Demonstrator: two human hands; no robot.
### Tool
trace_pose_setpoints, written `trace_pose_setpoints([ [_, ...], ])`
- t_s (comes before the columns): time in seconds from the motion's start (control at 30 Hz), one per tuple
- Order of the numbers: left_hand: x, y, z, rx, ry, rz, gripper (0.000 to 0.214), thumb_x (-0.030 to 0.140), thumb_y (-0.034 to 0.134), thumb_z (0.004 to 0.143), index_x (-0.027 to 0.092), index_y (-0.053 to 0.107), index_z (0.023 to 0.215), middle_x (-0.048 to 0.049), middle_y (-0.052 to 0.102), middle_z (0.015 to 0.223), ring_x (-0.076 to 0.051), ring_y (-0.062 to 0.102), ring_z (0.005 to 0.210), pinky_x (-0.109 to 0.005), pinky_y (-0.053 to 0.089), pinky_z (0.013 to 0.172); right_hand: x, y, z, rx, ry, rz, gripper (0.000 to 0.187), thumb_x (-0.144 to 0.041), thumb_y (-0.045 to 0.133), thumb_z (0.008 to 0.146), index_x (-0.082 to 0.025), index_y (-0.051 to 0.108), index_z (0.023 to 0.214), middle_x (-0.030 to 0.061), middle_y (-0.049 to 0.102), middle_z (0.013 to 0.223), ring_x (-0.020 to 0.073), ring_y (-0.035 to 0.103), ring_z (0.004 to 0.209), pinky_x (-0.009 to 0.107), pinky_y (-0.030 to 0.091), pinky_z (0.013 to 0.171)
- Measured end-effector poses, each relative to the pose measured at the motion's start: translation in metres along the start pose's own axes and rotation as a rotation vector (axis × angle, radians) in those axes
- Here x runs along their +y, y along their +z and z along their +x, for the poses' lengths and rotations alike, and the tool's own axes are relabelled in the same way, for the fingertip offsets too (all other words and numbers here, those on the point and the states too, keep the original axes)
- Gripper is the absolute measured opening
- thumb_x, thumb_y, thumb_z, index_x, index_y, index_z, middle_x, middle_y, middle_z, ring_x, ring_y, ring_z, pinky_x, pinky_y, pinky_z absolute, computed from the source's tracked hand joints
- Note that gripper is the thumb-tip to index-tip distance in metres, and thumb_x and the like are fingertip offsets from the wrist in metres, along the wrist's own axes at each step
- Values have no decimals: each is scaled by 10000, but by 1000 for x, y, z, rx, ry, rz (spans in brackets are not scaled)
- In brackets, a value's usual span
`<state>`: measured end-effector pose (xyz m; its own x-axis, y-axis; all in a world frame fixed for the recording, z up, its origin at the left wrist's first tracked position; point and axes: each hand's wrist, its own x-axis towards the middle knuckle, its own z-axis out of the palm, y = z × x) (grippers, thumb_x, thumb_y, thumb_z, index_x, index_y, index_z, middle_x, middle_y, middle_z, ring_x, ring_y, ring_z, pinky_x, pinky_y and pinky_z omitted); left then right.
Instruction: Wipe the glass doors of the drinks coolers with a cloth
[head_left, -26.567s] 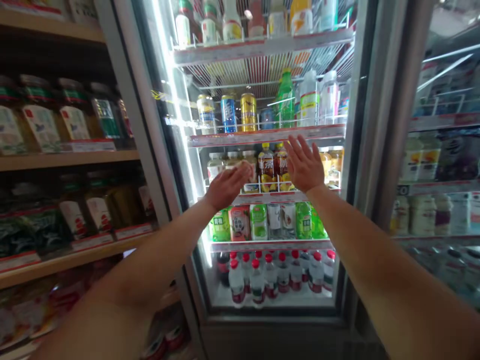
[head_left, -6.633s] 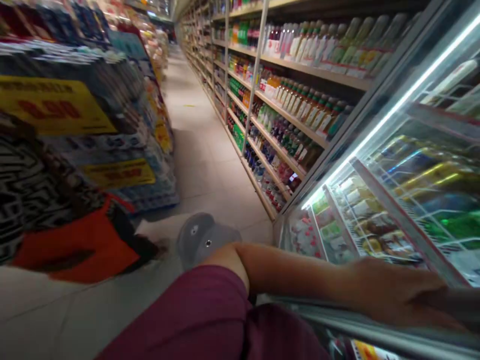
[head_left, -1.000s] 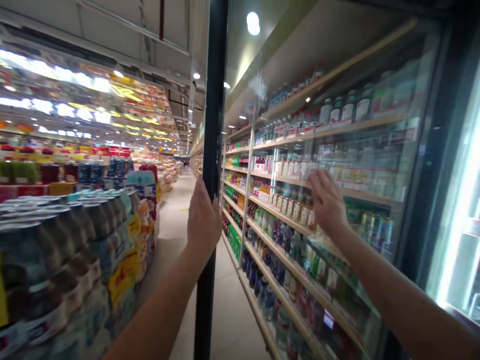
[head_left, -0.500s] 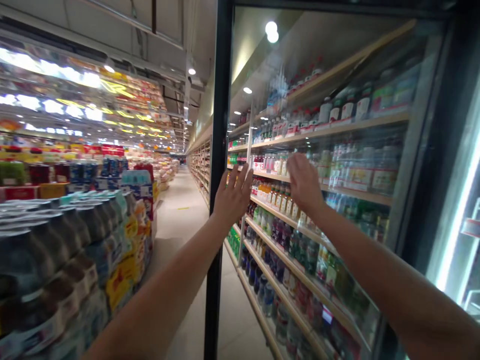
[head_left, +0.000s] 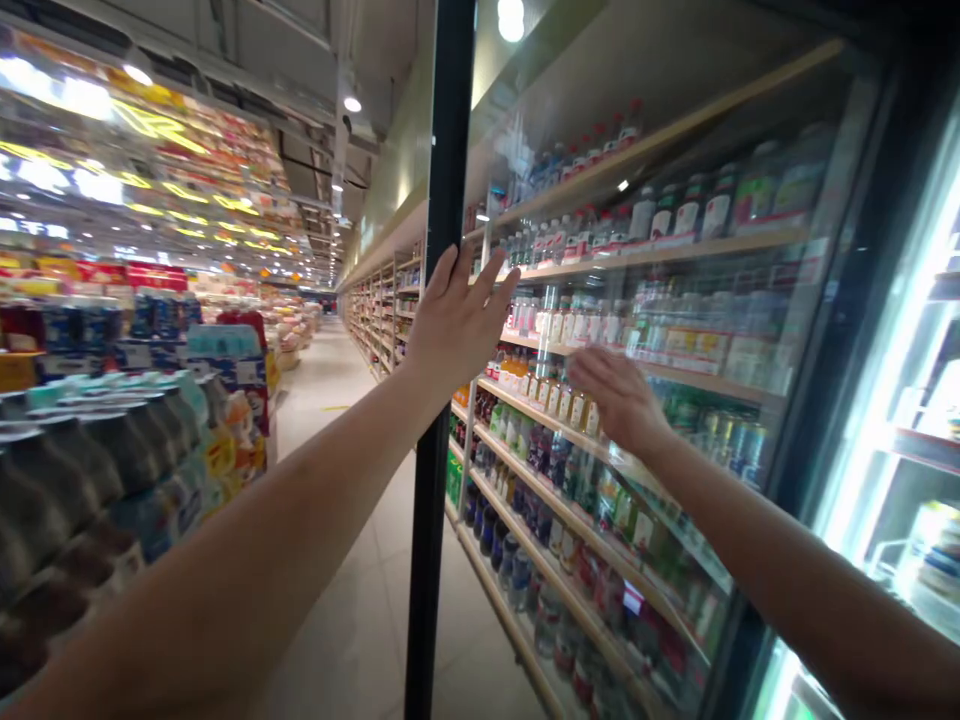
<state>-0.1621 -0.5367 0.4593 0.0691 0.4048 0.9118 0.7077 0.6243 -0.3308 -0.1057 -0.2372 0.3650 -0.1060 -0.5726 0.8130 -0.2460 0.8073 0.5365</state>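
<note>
A tall glass fridge door [head_left: 675,330] with a dark frame stands in front of me. My left hand [head_left: 461,320] is open, its fingers spread, at the door's dark left edge post [head_left: 435,500]. It appears to rest against the post and the glass beside it. To the right, my right hand [head_left: 619,400] is held out in front of the glass with fingers stretched, slightly blurred. Whether it touches the pane I cannot tell. Neither hand holds anything. Rows of drink bottles [head_left: 559,395] on shelves show in or through the glass.
Lit fridge shelves [head_left: 926,445] with goods are at the far right. On the left stand stacked packs of bottles [head_left: 112,450]. A pale-floored aisle [head_left: 330,380] runs into the distance beside long wall shelving [head_left: 382,310].
My left hand has moved higher along the door's edge. My right hand is lower, with its fingers more stretched out. More of the lit fridge interior shows at the right.
</note>
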Motion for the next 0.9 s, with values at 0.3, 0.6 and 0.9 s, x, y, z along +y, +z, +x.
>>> trace_pose_setpoints([
  [0.3, -9, 6, -1, -3, -29, -184, 504, 270, 513, 1045, 260, 584, 1544, 34, 435, 1708, -339, 194, 1667, -642, 31, 1398, -37, 17, 2, -123, -216, 28, 642, -81, 383, 1059, -292, 466, 1660, 41, 577, 1596, 202, 416, 1581, 459, 449, 1261],
  [0.6, -14, 18, -3, -5, -32, -86, 512, 313, 528, 1045, 276, 567, 1554, 28, 426, 1716, -326, 200, 1667, -665, 36, 1384, 42, 3, 24, 76, 51, -34, 644, -164, 450, 1081, -322, 390, 1702, 62, 508, 1652, 277, 410, 1584, 563, 419, 1277],
  [0.9, -27, 27, 6, -164, -131, -39, 570, 409, 531, 1020, 309, 494, 1581, 106, 313, 1751, -253, 160, 1674, -616, -71, 1378, 94, 10, 81, 219, 316, -37, 514, -236, 384, 1104, -180, 523, 1597, 131, 454, 1672, 340, 353, 1599, 632, 295, 1316],
])
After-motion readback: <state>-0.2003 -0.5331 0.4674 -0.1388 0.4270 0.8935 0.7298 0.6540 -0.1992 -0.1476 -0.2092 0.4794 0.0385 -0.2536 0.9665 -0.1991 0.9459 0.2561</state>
